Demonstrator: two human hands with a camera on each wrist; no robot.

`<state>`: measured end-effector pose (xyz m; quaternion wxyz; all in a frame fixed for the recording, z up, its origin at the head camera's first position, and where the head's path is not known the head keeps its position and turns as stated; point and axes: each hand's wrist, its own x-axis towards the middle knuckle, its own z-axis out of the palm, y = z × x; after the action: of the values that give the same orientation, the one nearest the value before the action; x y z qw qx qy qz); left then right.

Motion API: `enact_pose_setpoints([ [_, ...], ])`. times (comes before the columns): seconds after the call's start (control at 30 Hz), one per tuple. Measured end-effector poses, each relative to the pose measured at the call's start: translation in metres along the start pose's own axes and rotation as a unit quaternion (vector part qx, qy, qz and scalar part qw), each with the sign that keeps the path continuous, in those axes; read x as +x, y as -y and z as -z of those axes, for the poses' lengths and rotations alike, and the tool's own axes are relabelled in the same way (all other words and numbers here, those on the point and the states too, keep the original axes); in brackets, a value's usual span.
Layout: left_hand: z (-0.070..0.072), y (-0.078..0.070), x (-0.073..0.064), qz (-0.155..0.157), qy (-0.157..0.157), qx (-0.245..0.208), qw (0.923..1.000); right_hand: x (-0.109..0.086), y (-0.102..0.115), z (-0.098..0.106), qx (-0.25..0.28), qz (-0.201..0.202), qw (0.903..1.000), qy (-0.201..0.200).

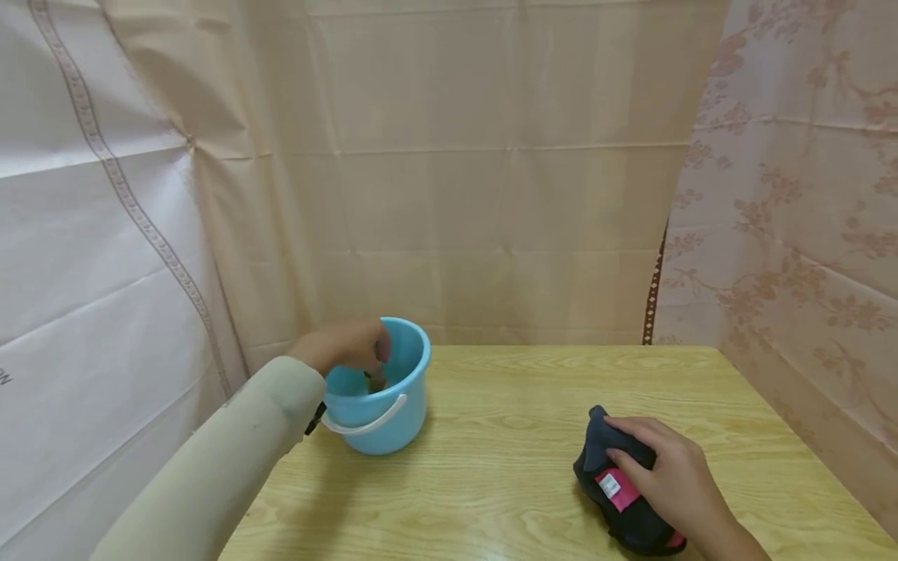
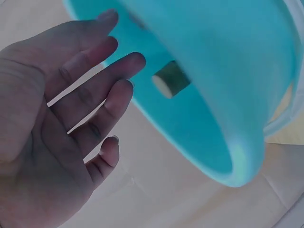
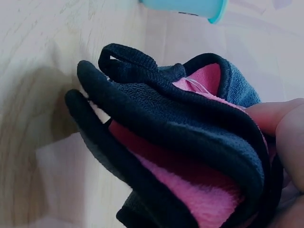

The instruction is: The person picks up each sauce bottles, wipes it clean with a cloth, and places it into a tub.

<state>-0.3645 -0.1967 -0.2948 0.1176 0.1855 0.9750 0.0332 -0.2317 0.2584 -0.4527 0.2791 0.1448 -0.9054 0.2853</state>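
My left hand (image 1: 353, 347) is over the mouth of the light blue bucket (image 1: 414, 409), its fingers reaching inside the rim. In the left wrist view its fingers are spread and loosely bent, with nothing between them. Just past the fingertips, inside the bucket, a short brown stub with a pale flat end (image 2: 171, 80) shows; I cannot tell its kind. At the right, my right hand (image 1: 677, 475) grips a folded dark grey cloth (image 1: 596, 444) with black edging and a pink side, thumb on top. A white label (image 1: 609, 485) shows on its pink part. A black loop (image 3: 126, 59) sticks out.
Both items are on a light wood-grain table (image 1: 491, 467). The bucket's white handle (image 1: 372, 422) hangs down at its front. Beige sheeting (image 1: 491, 195) hangs behind the table, a white sheet (image 1: 91, 273) at the left and a flower-patterned one (image 1: 807, 234) at the right.
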Motion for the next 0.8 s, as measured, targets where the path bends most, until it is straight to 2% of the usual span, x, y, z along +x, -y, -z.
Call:
enact_pose_setpoints([
  [0.1,0.004,0.006,-0.002,-0.019,-0.027,-0.003,0.9995,0.003,-0.003,0.001,-0.009,0.004,0.9999,0.001],
  [0.2,0.006,0.008,-0.008,-0.018,-0.065,-0.006,0.9977,0.006,-0.006,0.001,-0.017,-0.001,0.9998,0.006],
  [0.37,0.002,0.003,-0.025,-0.029,-0.141,-0.021,0.9894,0.011,-0.01,0.001,-0.03,-0.029,0.9987,0.029],
  [0.53,-0.009,-0.018,-0.043,-0.043,-0.208,0.003,0.9771,0.015,-0.015,0.0,-0.044,-0.054,0.9962,0.052],
  [0.67,-0.014,-0.038,-0.054,-0.054,-0.258,0.029,0.9641,0.017,-0.018,-0.004,-0.053,-0.07,0.9934,0.073],
  [0.8,-0.018,-0.053,-0.059,-0.081,-0.288,0.025,0.9538,0.015,-0.022,-0.01,-0.061,-0.085,0.9902,0.092],
])
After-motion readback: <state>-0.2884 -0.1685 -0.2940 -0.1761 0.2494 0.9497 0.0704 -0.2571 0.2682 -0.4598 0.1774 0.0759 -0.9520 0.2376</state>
